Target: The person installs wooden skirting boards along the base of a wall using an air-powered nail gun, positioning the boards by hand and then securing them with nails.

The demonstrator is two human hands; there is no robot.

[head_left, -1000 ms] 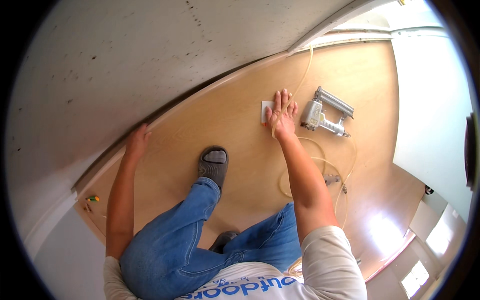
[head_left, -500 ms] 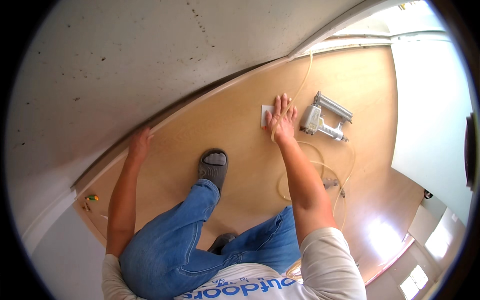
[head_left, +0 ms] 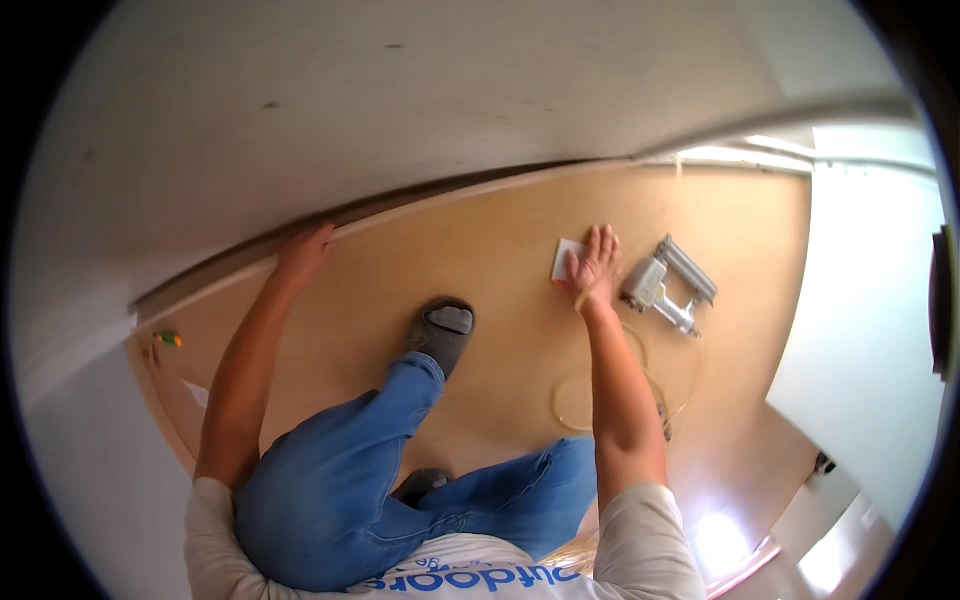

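I kneel on a light wooden panel [head_left: 500,250] that lies against a grey wall. My left hand [head_left: 303,248] rests with fingers spread on the panel's far edge, where it meets the wall. Further right, my right hand [head_left: 597,265] presses flat on the panel, its fingers partly over a small white card [head_left: 564,258]. A grey pneumatic nail gun [head_left: 668,286] lies just right of that hand, not touched. Its thin coiled hose [head_left: 600,390] loops on the panel under my right forearm.
My grey slipper [head_left: 443,330] and jeans-clad leg are planted mid-panel between my arms. A small green and orange object [head_left: 166,339] lies at the panel's left end. A white surface [head_left: 870,300] stands to the right, beyond the nail gun.
The view has tilted and shifted, so the panel now looks more level. Both hands stay in the same places on the panel; the nail gun has not moved.
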